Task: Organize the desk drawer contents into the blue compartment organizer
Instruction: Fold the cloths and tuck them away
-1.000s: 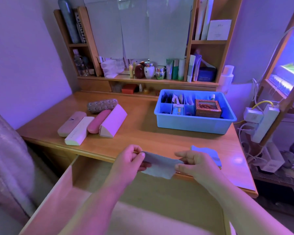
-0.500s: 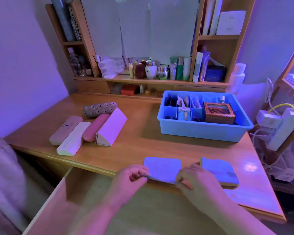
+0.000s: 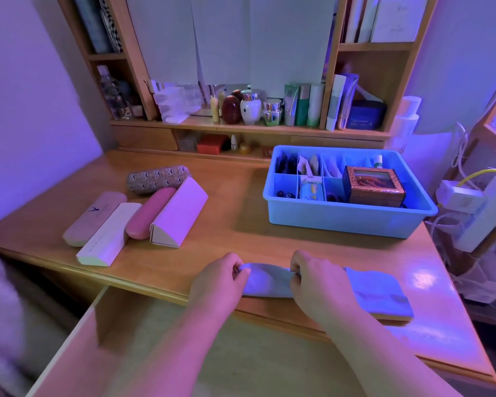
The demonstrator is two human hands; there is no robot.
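A small blue-grey cloth (image 3: pixel 267 282) lies on the desk's front edge, folded into a narrow band. My left hand (image 3: pixel 218 280) pinches its left end and my right hand (image 3: pixel 317 285) pinches its right end. A second folded blue cloth (image 3: pixel 380 296) rests just right of my right hand. The blue compartment organizer (image 3: pixel 344 222) stands at the back right of the desk, with small items in its dividers and a brown decorated box (image 3: pixel 374 187) inside. The open drawer (image 3: pixel 184 353) lies below my forearms.
Several glasses cases (image 3: pixel 135 213) lie in a row on the left of the desk. The shelf unit (image 3: pixel 249 127) behind holds bottles, jars and tubes. A white power strip (image 3: pixel 481 213) with cables hangs off the desk's right side.
The cloth went from held in the air over the drawer to lying on the desk edge, then was folded narrower. Both hands moved forward with it.
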